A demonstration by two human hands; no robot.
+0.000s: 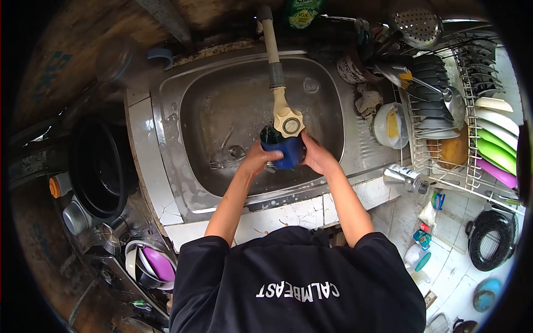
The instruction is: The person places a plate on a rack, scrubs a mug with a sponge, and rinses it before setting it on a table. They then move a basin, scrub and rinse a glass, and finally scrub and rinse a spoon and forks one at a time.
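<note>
Black shirt [300, 266]: nearest (white letters [300, 290])
Left hand [256, 159]: wrapped round blue cup [291, 154]
Right hand [320, 157]: gripping cup's other side
Tap [288, 123]: over sink [227, 83]

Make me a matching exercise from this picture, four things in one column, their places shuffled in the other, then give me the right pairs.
Things:
1. Blue container
2. Yellow sponge
3. Black basin
4. Green plates

Places:
A. In the wire rack
B. Left of the sink
C. Between the left hand and right hand
D. In a round tub

Pairs: 1-C, 2-D, 3-B, 4-A.
</note>
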